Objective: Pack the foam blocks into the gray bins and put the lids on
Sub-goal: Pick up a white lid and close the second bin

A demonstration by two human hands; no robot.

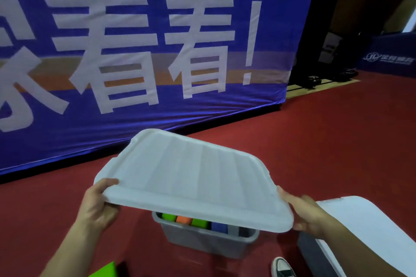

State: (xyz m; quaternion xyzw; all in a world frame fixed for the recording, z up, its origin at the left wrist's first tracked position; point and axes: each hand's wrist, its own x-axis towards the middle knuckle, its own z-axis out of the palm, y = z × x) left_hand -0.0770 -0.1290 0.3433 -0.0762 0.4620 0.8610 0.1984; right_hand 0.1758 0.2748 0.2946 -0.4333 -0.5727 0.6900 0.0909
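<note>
Above the gray bin [202, 243] the lid [191, 175] hangs tilted, bare red floor [326, 130] beyond. Left hand [99, 207] and right hand [304, 213] grip its near corners.

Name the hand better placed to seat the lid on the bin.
Right, probably. Both hands grip the lid, but the right hand holds its corner lower, near the rim of the gray bin; the left hand holds its end higher.

Red carpet floor [315, 141], blue banner [157, 40] — large white characters, dim room
</note>
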